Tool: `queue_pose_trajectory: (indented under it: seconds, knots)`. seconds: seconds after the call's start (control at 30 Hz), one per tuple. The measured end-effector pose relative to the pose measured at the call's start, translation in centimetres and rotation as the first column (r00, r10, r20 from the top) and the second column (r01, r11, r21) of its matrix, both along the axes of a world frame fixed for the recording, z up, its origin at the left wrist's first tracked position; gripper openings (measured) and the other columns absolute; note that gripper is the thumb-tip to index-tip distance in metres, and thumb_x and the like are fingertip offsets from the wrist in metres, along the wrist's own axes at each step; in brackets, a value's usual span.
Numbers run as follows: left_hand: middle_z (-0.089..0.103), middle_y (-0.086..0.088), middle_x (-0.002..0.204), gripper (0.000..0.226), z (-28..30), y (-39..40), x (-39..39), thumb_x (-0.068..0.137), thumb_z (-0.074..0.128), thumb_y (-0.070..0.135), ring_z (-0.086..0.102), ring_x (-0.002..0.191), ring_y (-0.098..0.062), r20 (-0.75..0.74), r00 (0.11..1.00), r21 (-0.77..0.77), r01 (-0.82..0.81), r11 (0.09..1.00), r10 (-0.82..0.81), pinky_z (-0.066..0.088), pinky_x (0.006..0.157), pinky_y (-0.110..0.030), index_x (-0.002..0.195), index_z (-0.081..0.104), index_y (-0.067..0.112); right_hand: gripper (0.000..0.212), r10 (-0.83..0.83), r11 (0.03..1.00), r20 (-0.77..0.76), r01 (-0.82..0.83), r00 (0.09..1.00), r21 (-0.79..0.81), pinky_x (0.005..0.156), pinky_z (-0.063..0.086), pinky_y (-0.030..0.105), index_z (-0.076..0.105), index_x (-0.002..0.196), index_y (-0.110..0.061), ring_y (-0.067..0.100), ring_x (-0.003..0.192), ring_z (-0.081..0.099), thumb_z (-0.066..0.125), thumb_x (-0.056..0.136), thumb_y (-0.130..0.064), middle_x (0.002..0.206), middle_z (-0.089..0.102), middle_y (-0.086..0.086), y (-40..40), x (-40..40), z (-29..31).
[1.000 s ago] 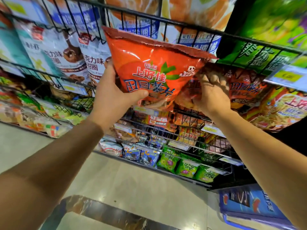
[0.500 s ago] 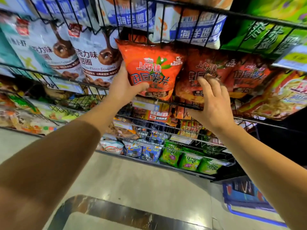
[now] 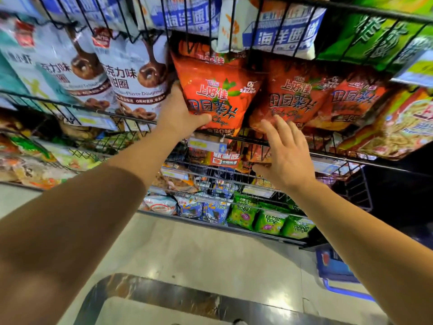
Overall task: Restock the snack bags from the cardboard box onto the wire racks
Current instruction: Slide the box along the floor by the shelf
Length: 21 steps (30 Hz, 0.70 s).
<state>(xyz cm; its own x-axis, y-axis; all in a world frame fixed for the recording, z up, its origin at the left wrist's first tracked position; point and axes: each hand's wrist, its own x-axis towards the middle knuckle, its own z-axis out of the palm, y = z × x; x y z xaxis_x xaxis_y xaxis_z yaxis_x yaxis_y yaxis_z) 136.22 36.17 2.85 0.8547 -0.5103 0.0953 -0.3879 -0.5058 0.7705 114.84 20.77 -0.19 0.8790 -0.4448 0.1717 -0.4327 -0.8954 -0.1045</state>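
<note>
We find the wire rack (image 3: 253,140) stocked with bags across the upper view. An orange snack bag (image 3: 216,95) stands in it at 12 o'clock, gripped by our left hand (image 3: 180,113). Our right hand (image 3: 284,151), at 2 o'clock, hovers fingers spread, holding nothing.
</note>
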Motion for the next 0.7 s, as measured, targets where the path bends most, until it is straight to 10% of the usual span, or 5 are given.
queue_pose_trajectory:
  seconds: [0.1, 0.2, 0.37, 0.7]
  knots:
    - [0.032, -0.016, 0.153, 0.097, -0.2, 0.7, -4.7, 0.075, 0.08, 0.031, 0.036, 0.137, -0.037, 0.318, 0.938, -0.013, -0.14, 0.99, 0.137, 0.033, 0.114, -0.049, 0.154, 0.025, 0.015, 0.102, 0.013, 1.0, -0.037, -0.014, 0.999, -0.017, 0.125, 0.014, 0.05, 0.019, 0.159, -0.023, 0.036, 0.153, 0.011, 0.077, 0.081, -0.051, 0.167, 0.014, 0.008, 0.5, -0.2, -0.2]
    - [0.012, -0.013, 0.165, 0.084, -0.9, -0.4, -8.4, 0.084, 0.068, 0.044, 0.014, 0.148, -0.043, 0.654, 0.74, 0.288, -0.048, 0.956, -0.16, 0.018, 0.118, -0.062, 0.155, 0.026, 0.036, 0.103, 0.018, 1.0, -0.054, -0.019, 0.998, -0.018, 0.125, 0.013, 0.05, 0.019, 0.16, -0.024, 0.034, 0.154, 0.009, 0.078, 0.08, -0.049, 0.167, 0.013, 0.007, 0.7, -0.6, -0.3]
    - [-0.022, -0.001, 0.165, 0.072, -2.5, -1.7, -5.8, 0.093, 0.046, 0.064, -0.02, 0.15, -0.038, 0.545, 0.75, 0.583, -0.017, 0.812, -0.376, 0.007, 0.117, -0.069, 0.156, 0.018, 0.043, 0.1, 0.006, 1.0, -0.097, -0.008, 0.995, -0.026, 0.125, 0.008, 0.049, 0.012, 0.16, -0.027, 0.031, 0.155, 0.002, 0.073, 0.085, -0.052, 0.168, 0.005, 0.004, 0.5, -1.6, -0.2]
    - [-0.007, -0.009, 0.168, 0.08, 5.1, -1.5, -8.0, 0.09, 0.055, 0.063, -0.01, 0.152, -0.039, 0.32, 0.843, 0.695, 0.103, 0.712, -0.434, 0.007, 0.119, -0.065, 0.157, 0.021, 0.035, 0.097, -0.1, 0.994, -0.124, 0.106, 0.987, 0.041, 0.125, -0.001, 0.046, 0.003, 0.161, -0.028, 0.028, 0.155, -0.008, 0.063, 0.09, -0.058, 0.169, 0.0, -0.001, 4.4, -8.1, 7.1]
